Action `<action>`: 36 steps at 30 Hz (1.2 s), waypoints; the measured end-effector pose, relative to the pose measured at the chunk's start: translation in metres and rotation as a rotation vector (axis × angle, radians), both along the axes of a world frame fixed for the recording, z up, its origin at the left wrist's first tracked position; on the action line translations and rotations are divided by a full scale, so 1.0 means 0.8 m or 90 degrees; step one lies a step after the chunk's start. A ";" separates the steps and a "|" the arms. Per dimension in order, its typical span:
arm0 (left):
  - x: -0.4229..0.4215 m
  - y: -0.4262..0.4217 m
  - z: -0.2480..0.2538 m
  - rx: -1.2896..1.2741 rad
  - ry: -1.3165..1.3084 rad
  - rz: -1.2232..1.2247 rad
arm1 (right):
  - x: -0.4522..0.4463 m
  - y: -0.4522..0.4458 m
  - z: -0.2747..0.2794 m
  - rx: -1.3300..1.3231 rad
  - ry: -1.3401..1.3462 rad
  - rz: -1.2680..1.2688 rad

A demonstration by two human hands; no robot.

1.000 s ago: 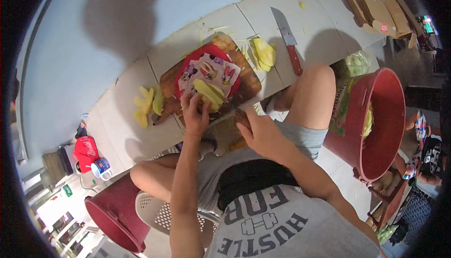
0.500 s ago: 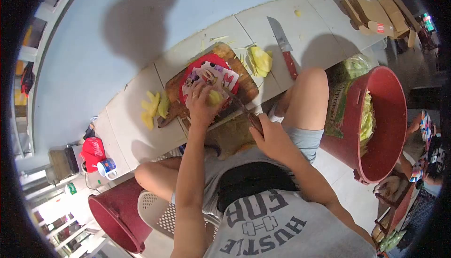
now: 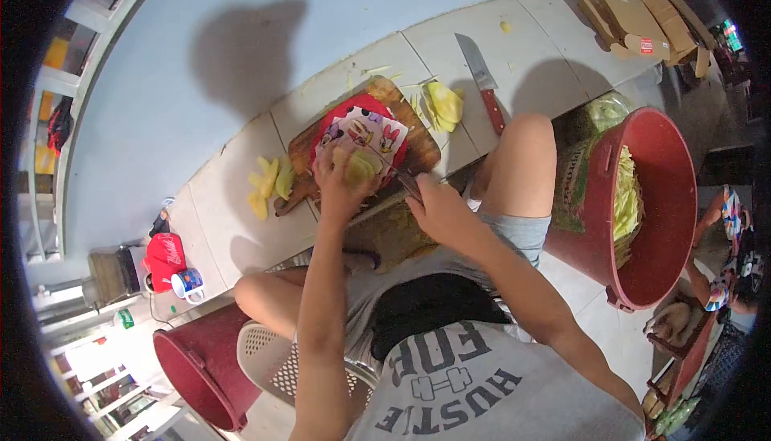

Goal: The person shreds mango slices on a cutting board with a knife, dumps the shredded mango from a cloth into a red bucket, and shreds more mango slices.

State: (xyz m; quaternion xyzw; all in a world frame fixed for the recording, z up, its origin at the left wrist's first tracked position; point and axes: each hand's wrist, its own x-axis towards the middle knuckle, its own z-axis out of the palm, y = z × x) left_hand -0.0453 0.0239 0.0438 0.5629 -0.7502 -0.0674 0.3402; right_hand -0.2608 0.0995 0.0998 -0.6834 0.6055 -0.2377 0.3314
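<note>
My left hand (image 3: pixel 337 190) is closed around a pale yellow-green piece of fruit or vegetable (image 3: pixel 361 169), its exact kind unclear. It holds the piece over a red and white cloth (image 3: pixel 371 129) with cartoon figures, which lies on a wooden cutting board (image 3: pixel 422 152). In my right hand (image 3: pixel 440 206) is a knife (image 3: pixel 408 184), its blade pointing up and left against or very near the piece. Peeled yellowish pieces (image 3: pixel 262 188) lie left of the board. Flat yellow slices (image 3: pixel 443 106) rest to its right.
A broad knife with a red handle (image 3: pixel 491 110) lies on the tiled surface (image 3: pixel 538 35). One red bucket (image 3: pixel 665 200) at right holds pale shreds (image 3: pixel 626 200); another red bucket (image 3: pixel 205 361) stands lower left. A mug (image 3: pixel 188 284) and a cardboard box (image 3: pixel 634 19) sit at the edges.
My right hand and the knife have moved left, bringing the blade closer to the piece. My left hand has turned slightly, showing more of the piece. The view has shifted a little.
</note>
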 end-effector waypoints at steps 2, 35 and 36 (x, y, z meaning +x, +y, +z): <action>0.023 0.016 -0.011 0.037 0.064 0.022 | 0.007 -0.015 -0.006 -0.022 0.016 0.014; 0.008 0.011 0.011 0.225 -0.034 -0.060 | 0.030 -0.131 0.018 -0.037 0.358 0.359; 0.010 0.013 0.012 0.203 -0.047 -0.096 | 0.033 -0.127 0.023 -0.065 0.346 0.393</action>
